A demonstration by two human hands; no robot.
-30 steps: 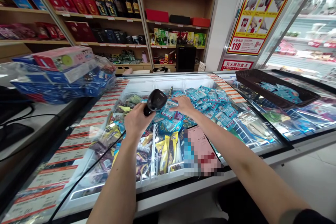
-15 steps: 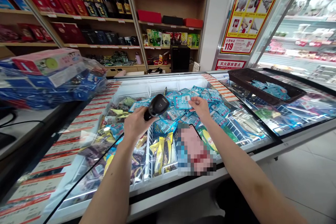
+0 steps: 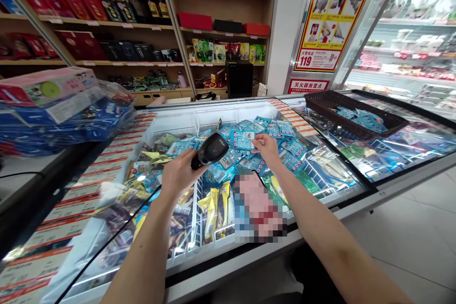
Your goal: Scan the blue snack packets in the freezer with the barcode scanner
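Note:
My left hand [image 3: 181, 171] is wrapped round the handle of a black corded barcode scanner [image 3: 213, 148], its head turned to the right. Pinched at its right edge, a small blue packet [image 3: 243, 139] with a white barcode label is in my right hand [image 3: 266, 148]. The barcode side of the packet faces up, a short way from the scanner head. Many similar blue packets [image 3: 295, 149] lie in a loose spread beneath and around my right hand, on the freezer's glass top [image 3: 171, 121].
Frozen goods in wire baskets show through the glass, among them yellow wrappers [image 3: 213, 209]. A blurred-out phone [image 3: 258, 202] lies near the front edge. At right sits a dark basket [image 3: 320, 104] holding blue packets. Plastic-wrapped boxes [image 3: 60, 109] stand at left; the scanner's cable [image 3: 114, 237] trails down-left.
The whole view has shifted slightly, so things appear a little further left. My hands keep their grip on the scanner and the packet, with little other movement.

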